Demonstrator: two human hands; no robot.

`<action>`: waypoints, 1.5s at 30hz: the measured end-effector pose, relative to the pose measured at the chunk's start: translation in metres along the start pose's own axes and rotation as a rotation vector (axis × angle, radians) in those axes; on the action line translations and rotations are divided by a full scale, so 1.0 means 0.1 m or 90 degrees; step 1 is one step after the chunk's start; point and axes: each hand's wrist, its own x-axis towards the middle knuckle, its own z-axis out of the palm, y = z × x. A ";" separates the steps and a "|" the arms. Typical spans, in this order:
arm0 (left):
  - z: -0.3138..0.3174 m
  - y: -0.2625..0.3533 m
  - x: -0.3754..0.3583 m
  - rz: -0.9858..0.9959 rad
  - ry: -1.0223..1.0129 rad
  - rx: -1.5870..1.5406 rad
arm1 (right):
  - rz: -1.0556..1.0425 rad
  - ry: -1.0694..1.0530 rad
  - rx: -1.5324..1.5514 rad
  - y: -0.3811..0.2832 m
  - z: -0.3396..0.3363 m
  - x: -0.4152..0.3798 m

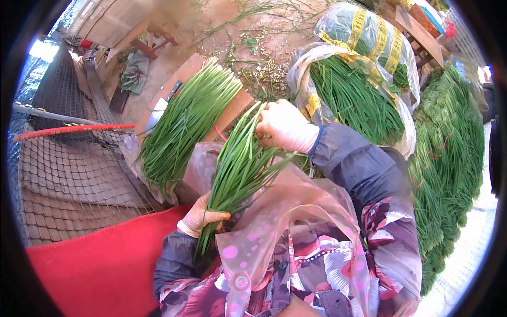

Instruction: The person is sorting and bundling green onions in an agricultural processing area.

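Observation:
A bunch of garlic chives (240,158) slants across my lap, pale stem ends at the top and green leaves toward me. My left hand (203,214), in a thin glove, is wrapped round its leafy lower part. At the stem end my right hand (285,127), also gloved, has its fingers curled in on the stems. Beyond the bunch, a larger heap of chives (190,119) lies on a wooden board (240,108). A knife (157,110) rests at the board's left side, partly under the heap. A red band (219,133) shows beside the held bunch.
Right of me stand plastic bags of chives (348,95) and a tall stack of tied bunches (443,158). Netting (79,179) and a red cloth (100,264) lie to the left. Plant scraps litter the floor (264,68). A pale crate (108,24) stands at the upper left.

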 end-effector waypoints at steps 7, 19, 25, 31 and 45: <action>0.11 0.14 -0.08 -0.048 -0.055 -0.008 | 0.206 -0.112 0.008 0.02 0.00 -0.01; -0.21 0.05 -0.25 -0.023 -0.057 -0.059 | 0.543 -0.456 -0.098 0.96 0.20 -1.25; -0.16 0.08 -0.12 -0.035 -0.032 0.007 | 0.163 -0.013 0.232 0.43 -0.04 -0.42; -0.08 0.09 -0.21 -0.022 -0.025 -0.084 | 0.147 0.255 0.319 0.26 0.10 -0.23; -0.15 -0.04 -0.18 -0.032 -0.092 -0.012 | 0.026 0.033 0.207 0.24 0.21 -0.33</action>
